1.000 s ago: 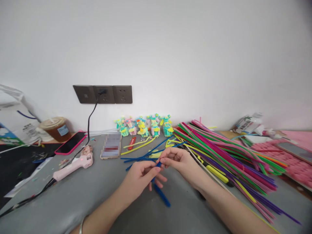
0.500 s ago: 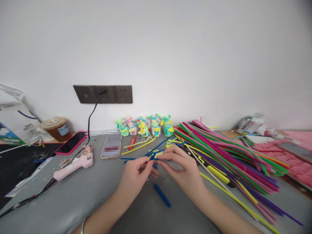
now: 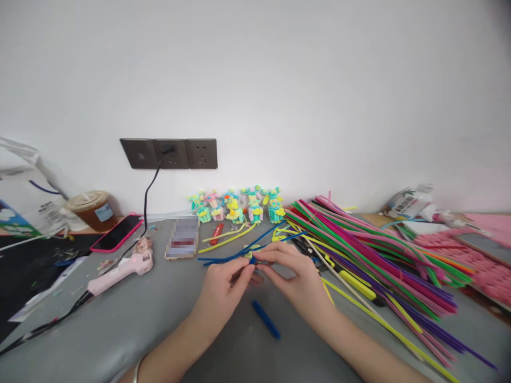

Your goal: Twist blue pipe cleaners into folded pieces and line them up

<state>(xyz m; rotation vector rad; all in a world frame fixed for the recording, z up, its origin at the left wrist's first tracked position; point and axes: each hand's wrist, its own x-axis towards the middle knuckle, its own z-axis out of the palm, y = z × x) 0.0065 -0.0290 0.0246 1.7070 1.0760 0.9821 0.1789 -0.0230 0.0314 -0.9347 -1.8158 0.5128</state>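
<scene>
My left hand (image 3: 224,290) and my right hand (image 3: 298,276) meet over the middle of the grey table mat, fingertips almost touching. Between them is a small bent piece of blue pipe cleaner (image 3: 253,260), pinched by thumb and forefinger on each side; my fingers cover most of it. Below lies a short, thick blue roll (image 3: 266,319), flat on the mat. Just beyond my fingers, long blue pipe cleaners (image 3: 223,260) lie across the mat, with small pale yellow-green pieces partly hidden behind my fingertips.
Several pastel figures (image 3: 254,205) stand by the wall. Right, a big bundle of coloured pipe cleaners (image 3: 371,239) lies beside yellow-and-black handled pliers (image 3: 359,284). Left are a pink glue gun (image 3: 120,274) with its cord, two phones (image 3: 120,234) and a drink cup (image 3: 93,210).
The blue piece between my fingertips now looks smaller and more hidden, its ends no longer sticking out. My right hand has shifted slightly left. The things on the table stay put.
</scene>
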